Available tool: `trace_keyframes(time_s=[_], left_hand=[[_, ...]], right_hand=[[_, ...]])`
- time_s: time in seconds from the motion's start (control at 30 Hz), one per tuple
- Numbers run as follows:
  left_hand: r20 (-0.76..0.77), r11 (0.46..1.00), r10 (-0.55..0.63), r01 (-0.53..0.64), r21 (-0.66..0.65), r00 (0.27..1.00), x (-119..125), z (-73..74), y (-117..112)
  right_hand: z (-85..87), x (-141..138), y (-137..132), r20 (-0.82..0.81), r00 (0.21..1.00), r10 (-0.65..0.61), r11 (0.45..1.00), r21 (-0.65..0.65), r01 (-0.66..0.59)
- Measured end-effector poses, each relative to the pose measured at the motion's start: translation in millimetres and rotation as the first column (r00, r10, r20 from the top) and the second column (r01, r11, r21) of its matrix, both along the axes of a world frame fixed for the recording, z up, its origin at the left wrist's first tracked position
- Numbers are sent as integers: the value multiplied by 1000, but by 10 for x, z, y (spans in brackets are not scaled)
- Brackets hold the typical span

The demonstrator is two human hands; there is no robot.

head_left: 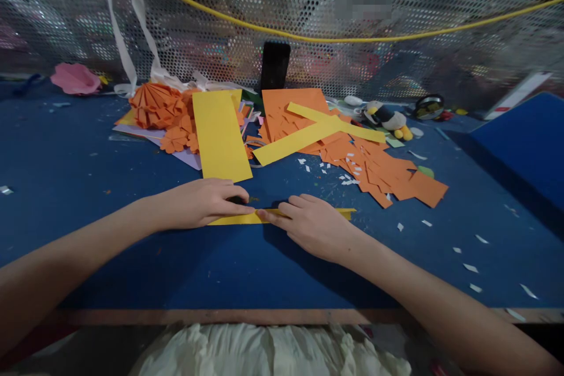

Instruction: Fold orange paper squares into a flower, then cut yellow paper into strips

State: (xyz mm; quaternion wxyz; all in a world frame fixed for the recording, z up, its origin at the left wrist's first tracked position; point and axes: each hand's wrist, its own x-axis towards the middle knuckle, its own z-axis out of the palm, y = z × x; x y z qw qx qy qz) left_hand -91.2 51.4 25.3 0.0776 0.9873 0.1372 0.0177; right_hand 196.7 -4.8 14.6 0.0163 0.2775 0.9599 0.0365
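A narrow yellow paper strip [343, 211] lies flat on the blue table [66, 164] in front of me. My left hand [200, 202] rests palm down on the strip's left end, fingers curled over a small dark object that I cannot make out. My right hand [308, 223] presses flat on the middle of the strip, fingers stretched leftward until the fingertips nearly meet the left hand.
Behind the strip lie a wide yellow sheet [219, 135], crossed yellow strips [308, 132], orange paper pieces [388, 173] and folded orange flowers [161, 108]. A black phone [275, 66] leans on the mesh screen. A small toy [388, 118] and pink paper [74, 78] lie further back.
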Motion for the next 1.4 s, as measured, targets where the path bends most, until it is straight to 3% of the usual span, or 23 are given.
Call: trace_keyframes(time_s=[0.3, 0.63, 0.83, 1.03, 1.13, 1.23, 1.33, 1.4], left_hand=[[-104, 981, -51, 70, 183, 993, -149, 55, 26], [-100, 983, -27, 45, 180, 995, -457, 25, -26], [-83, 987, 97, -85, 136, 992, -636, 49, -120], [-8, 968, 253, -252, 13, 968, -790, 197, -297], [16, 948, 316, -315, -32, 949, -697, 256, -353], [46, 954, 300, -298, -29, 953, -386, 262, -375], [73, 987, 162, -162, 2, 984, 13, 296, -392], [49, 996, 53, -49, -77, 997, 223, 372, -419]], right_hand=[[7, -8, 6, 1, 1000, -2, 1000, -8, 2], [15, -2, 7, -3, 1000, -6, 1000, -26, 6], [16, 3, 3, -11, 1000, -12, 1000, -24, 12], [26, 5, 0, -16, 1000, -12, 1000, -29, 12], [31, 3, 0, -14, 1000, -10, 999, -36, 9], [28, 0, -2, -9, 1000, -14, 999, -34, 14], [19, 7, -9, 4, 1000, -20, 1000, -10, 20], [14, 17, -16, 6, 1000, -25, 1000, -3, 25]])
